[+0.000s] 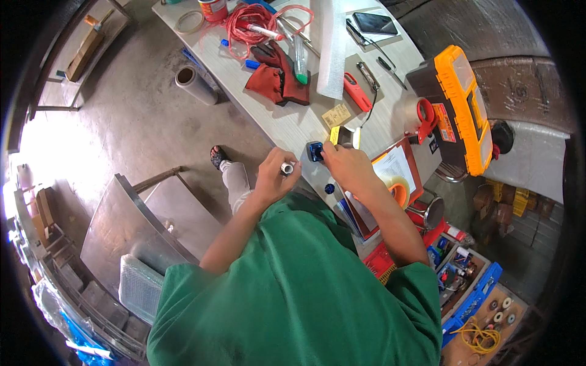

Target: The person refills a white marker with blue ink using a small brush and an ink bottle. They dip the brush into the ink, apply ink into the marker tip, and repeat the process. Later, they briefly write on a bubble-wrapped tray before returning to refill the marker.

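My left hand (pixel 274 177) is closed around a white tube (pixel 287 168), whose round open end faces up. It is held just off the table's near edge. To its right, my right hand (pixel 349 166) has its fingers bent against the side of a small dark-blue bottle (pixel 315 152) on the table. A small blue cap (pixel 329 188) lies nearer to me. Just beyond my right fingers sits a small yellow and white box (pixel 345 137). My right hand hides part of the area between box and bottle.
On the table (pixel 268 116) are red gloves (pixel 278 82), red string (pixel 247 24), a red cutter (pixel 357 91), a phone (pixel 374 24) and a tape dispenser (pixel 421 119). A black and orange toolbox (pixel 461 110) stands right. Tape rolls (pixel 398 190) rest on papers near my right forearm.
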Motion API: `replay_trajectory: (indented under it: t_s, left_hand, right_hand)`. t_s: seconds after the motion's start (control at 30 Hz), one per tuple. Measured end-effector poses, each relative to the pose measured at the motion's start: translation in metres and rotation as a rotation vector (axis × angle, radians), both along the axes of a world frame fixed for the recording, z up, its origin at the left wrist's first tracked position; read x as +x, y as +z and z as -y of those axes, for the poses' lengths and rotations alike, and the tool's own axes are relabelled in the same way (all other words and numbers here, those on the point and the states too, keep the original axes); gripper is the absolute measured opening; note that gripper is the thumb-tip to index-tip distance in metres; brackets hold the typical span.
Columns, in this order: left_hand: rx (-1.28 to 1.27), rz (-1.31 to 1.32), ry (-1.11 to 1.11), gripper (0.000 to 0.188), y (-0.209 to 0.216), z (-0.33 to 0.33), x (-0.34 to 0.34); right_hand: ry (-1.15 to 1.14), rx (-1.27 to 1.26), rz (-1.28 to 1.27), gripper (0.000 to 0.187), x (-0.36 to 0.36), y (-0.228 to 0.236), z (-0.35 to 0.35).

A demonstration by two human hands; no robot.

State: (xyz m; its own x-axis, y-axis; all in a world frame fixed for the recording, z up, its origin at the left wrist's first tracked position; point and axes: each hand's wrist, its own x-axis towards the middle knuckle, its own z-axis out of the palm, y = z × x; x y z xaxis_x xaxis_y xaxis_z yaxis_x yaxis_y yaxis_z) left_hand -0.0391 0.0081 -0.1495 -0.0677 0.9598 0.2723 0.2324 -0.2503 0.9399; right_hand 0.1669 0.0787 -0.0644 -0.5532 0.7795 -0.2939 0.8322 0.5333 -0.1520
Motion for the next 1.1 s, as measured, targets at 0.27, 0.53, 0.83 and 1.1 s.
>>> replay_trajectory:
  t_s: [0.27,0.53,0.83,1.1]
  left_hand:
    - [0.028,0.007,-0.010,0.024,-0.010,-0.005,-0.007]
    - [0.037,-0.049,-0.014,0.025,-0.010,-0.007,-0.006]
    - [0.072,-0.126,-0.029,0.029,-0.013,-0.007,0.000]
    - [0.145,-0.155,-0.031,0.056,-0.018,-0.013,0.008]
  right_hand:
    - [-0.032,-0.073,-0.003,0.024,-0.007,0.004,-0.003]
    - [-0.044,-0.132,-0.067,0.021,-0.003,0.004,-0.006]
    - [-0.015,-0.072,-0.114,0.021,0.001,0.001,-0.004]
    - [0.033,0.019,-0.173,0.024,0.000,-0.001,-0.005]
